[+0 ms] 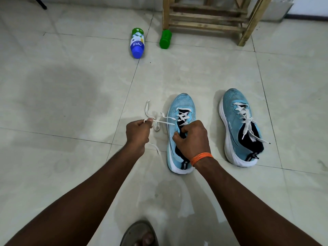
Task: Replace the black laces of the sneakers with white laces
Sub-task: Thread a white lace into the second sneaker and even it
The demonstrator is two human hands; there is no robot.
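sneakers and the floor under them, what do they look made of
Sneakers: light blue uppers look like knit mesh fabric, matte, with fine woven texture; the thick white soles look like foam or rubber. Floor: large pale tiles, probably ceramic or stone, glossy, with grout lines and soft reflections.

On the pale tiled floor [53, 86] a blue-and-white plastic bottle with a green end [137, 43] lies near a small green plastic bottle [165, 39], just beside a slatted wooden rack [207, 21].

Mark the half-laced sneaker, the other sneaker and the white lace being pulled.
Half-laced sneaker [182, 103]: head view, toe cap.
Other sneaker [234, 98]: head view, toe cap.
White lace [183, 116]: head view, crossing over the tongue.
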